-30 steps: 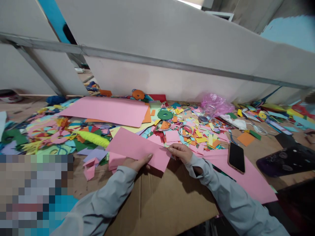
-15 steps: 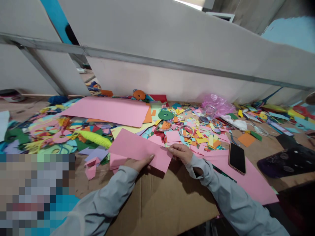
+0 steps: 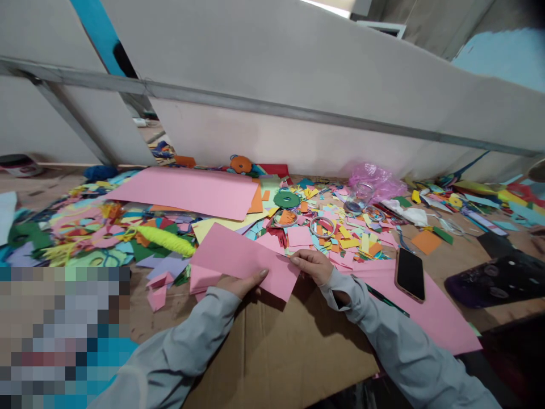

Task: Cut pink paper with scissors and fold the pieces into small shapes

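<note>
A folded pink paper piece (image 3: 242, 258) is held tilted above the brown cardboard (image 3: 272, 352). My left hand (image 3: 244, 283) grips its lower edge, thumb on top and fingers hidden underneath. At the upper right edge, my right hand (image 3: 314, 266) pinches the same paper between thumb and fingers. More pink folds show below the left part of the piece. A small folded pink scrap (image 3: 157, 296) lies to the left on the table.
Colourful paper scraps (image 3: 349, 233) cover the table behind. A large pink sheet (image 3: 187, 190) lies back left. At right, a phone (image 3: 410, 274) and a dark pencil (image 3: 387, 299) rest on another pink sheet (image 3: 451, 324). Yellow yarn (image 3: 164, 240) and a glass jar (image 3: 360, 197) stand out among the scraps.
The held pink paper has shifted very slightly to the right. Both hands keep their hold on it.
</note>
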Tool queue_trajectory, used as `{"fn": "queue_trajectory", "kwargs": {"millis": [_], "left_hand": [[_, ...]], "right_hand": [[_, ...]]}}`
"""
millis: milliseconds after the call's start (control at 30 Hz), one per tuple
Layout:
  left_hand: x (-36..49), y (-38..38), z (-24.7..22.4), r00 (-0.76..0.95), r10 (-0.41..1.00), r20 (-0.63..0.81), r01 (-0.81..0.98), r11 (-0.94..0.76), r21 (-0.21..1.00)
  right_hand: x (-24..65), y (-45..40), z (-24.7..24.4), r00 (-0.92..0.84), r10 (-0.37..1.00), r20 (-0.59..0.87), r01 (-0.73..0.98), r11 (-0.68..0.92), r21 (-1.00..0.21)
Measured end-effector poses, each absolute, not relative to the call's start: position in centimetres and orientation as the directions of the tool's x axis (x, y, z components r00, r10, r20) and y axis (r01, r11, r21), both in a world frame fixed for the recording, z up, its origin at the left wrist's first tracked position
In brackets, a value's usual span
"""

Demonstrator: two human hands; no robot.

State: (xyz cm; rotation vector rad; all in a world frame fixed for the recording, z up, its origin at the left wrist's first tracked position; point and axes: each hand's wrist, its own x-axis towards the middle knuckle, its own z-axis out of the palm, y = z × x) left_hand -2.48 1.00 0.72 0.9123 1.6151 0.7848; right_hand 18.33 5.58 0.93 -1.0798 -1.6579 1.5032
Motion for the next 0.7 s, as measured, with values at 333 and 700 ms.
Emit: {"fn": "queue_trajectory", "kwargs": {"millis": [333,700], "left_hand": [[-2.57,1.04,0.86,-0.101,0.884,-0.456,0.221,0.467,0.856],[-2.7,1.04,0.95,-0.093,0.861,-0.499,0.282,0.504,0.817]], "right_hand": [[18.2,5.6,0.63,-0.434,0.898,-0.065,0.152,0.002,-0.988],[18.07,5.47,0.68,-0.436,0.898,-0.056,0.155,0.014,-0.988]]}}
